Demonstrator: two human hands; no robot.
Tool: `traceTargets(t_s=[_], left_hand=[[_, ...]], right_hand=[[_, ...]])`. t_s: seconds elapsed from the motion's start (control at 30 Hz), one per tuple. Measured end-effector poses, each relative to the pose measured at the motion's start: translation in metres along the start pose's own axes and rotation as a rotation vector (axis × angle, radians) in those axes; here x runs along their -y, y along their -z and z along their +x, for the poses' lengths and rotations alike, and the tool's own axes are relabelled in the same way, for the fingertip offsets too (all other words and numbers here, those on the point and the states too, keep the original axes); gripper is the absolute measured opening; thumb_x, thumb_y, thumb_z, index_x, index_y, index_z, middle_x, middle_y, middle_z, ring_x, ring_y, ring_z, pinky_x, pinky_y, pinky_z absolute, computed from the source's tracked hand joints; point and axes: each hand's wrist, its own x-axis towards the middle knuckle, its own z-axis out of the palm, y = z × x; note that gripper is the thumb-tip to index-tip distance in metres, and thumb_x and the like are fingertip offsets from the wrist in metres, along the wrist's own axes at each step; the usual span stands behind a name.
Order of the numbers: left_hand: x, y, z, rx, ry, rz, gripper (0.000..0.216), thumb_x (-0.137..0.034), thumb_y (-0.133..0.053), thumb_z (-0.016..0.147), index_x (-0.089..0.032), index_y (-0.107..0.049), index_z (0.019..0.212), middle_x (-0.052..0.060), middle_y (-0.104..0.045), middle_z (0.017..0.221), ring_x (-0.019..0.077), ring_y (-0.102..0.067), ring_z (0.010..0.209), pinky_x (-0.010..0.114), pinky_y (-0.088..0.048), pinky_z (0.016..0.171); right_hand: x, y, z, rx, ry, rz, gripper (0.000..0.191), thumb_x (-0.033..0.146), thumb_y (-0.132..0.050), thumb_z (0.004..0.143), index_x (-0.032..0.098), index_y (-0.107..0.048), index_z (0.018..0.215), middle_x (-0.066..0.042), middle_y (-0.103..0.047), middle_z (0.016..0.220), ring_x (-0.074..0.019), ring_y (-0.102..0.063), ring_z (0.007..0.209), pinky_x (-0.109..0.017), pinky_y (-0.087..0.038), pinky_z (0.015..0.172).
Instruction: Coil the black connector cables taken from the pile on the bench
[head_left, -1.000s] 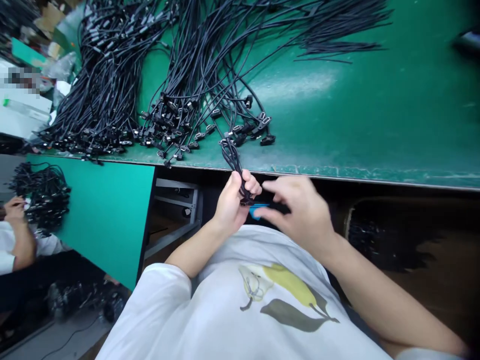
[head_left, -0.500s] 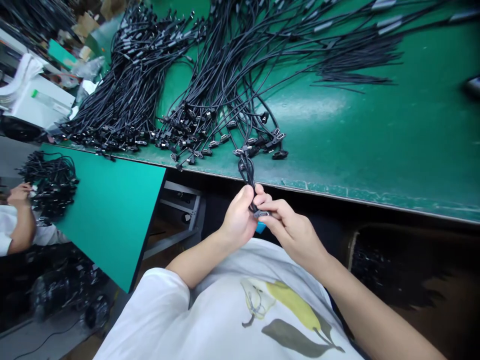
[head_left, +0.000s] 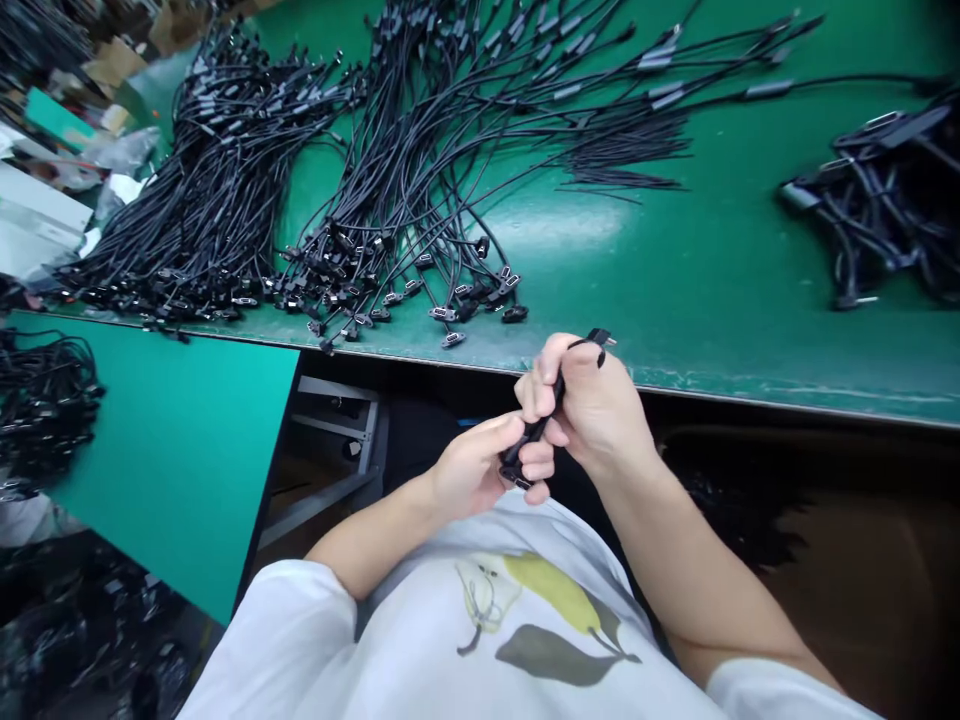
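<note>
A folded black cable (head_left: 514, 462) is gripped between my two hands, above my lap at the table's front edge. My left hand (head_left: 472, 468) is closed on its lower end, where a dark connector shows under the fingers. My right hand (head_left: 600, 405) is wrapped round the upper part, and a black end (head_left: 598, 338) sticks out over the thumb side. Fingers cover much of the cable's middle. On the table beyond lies a loose spread of black cables (head_left: 405, 170), with rectangular connectors (head_left: 444, 313) toward the front edge.
Another thick heap of cables (head_left: 202, 190) lies at the left of the green table (head_left: 720, 330). Thin black strips (head_left: 630, 155) rest near the middle. Coiled cables (head_left: 892, 200) are piled at the right. A lower green board (head_left: 180, 450) with more cables (head_left: 45, 400) stands at left.
My right hand has moved up and now wraps the cable instead of fingering its connector. The view has shifted right, bringing the coiled pile in; the other person's arm has mostly left view.
</note>
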Motion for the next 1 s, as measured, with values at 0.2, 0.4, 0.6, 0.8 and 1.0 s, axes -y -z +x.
traceTargets(t_s=[0.2, 0.4, 0.6, 0.8, 1.0], left_hand=[[-0.002, 0.001, 0.010, -0.043, 0.007, -0.009, 0.035, -0.040, -0.079, 0.071, -0.012, -0.061, 0.084, -0.002, -0.043, 0.067, 0.0078, -0.044, 0.060, 0.022, -0.047, 0.058], [-0.004, 0.009, 0.017, -0.264, -0.115, 0.150, 0.041, -0.052, -0.070, 0.078, -0.016, -0.052, 0.076, -0.007, -0.032, 0.059, 0.0045, -0.026, 0.050, 0.016, -0.029, 0.044], [-0.005, 0.008, 0.019, -0.149, -0.141, 0.284, 0.048, -0.060, -0.069, 0.076, -0.013, -0.060, 0.084, -0.005, -0.040, 0.061, 0.0070, -0.035, 0.054, 0.020, -0.038, 0.049], [-0.006, 0.012, 0.015, -0.020, 0.057, 0.254, 0.055, -0.066, -0.063, 0.077, -0.012, -0.062, 0.085, -0.006, -0.036, 0.058, 0.0056, -0.029, 0.048, 0.020, -0.033, 0.044], [-0.008, 0.008, 0.016, 0.014, 0.092, 0.295, 0.062, -0.074, -0.060, 0.074, -0.013, -0.060, 0.080, -0.007, -0.033, 0.055, 0.0059, -0.029, 0.046, 0.021, -0.033, 0.042]], right_hand=[[0.000, 0.009, 0.007, 0.019, -0.055, -0.028, 0.047, 0.063, -0.070, 0.077, 0.021, -0.049, 0.078, 0.005, -0.047, 0.051, -0.0097, -0.048, 0.045, -0.018, -0.037, 0.037], [-0.001, 0.046, 0.004, -0.071, 0.132, -0.294, 0.038, 0.048, -0.072, 0.082, 0.025, -0.059, 0.110, -0.004, -0.065, 0.112, -0.0152, -0.065, 0.097, -0.026, -0.054, 0.082], [0.001, 0.047, -0.003, 0.073, -0.004, -0.364, 0.027, 0.044, -0.074, 0.079, 0.021, -0.063, 0.089, -0.001, -0.063, 0.077, -0.0140, -0.062, 0.064, -0.028, -0.055, 0.065], [-0.001, 0.045, -0.003, 0.234, -0.140, -0.073, 0.028, 0.036, -0.081, 0.071, 0.018, -0.061, 0.077, -0.002, -0.057, 0.083, -0.0107, -0.056, 0.057, -0.026, -0.051, 0.050], [0.012, 0.037, -0.007, 0.066, -0.206, 0.037, 0.040, 0.055, -0.084, 0.060, 0.024, -0.065, 0.075, -0.005, -0.061, 0.098, -0.0197, -0.059, 0.081, -0.035, -0.057, 0.063]])
